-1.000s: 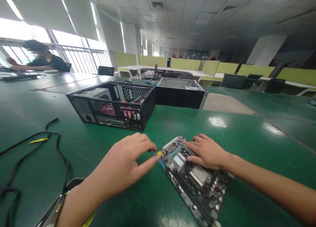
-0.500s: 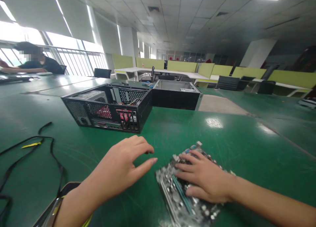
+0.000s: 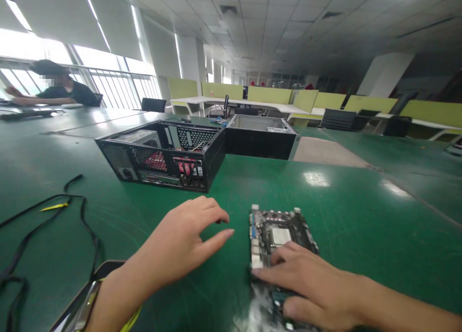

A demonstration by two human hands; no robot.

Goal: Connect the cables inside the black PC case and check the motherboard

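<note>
A computer motherboard (image 3: 277, 233) lies flat on the green table (image 3: 346, 211) in front of me. My right hand (image 3: 310, 286) rests on its near half, fingers spread and pressing on the board. My left hand (image 3: 184, 243) hovers just left of the board with fingers apart and slightly curled, holding nothing and clear of the board's edge. Beyond both hands stands an open black computer case (image 3: 164, 154) with red parts visible inside.
A second open case (image 3: 260, 137) sits behind the first. Black cables (image 3: 77, 211) with a yellow tag trail at the left. A flat dark object (image 3: 81, 300) lies under my left wrist. Another person (image 3: 59, 89) sits at the far left; desks and chairs stand beyond.
The motherboard has been turned under my right hand from a slanted position to nearly square with me. My right hand slid toward its near end. My left hand let go of its corner.
</note>
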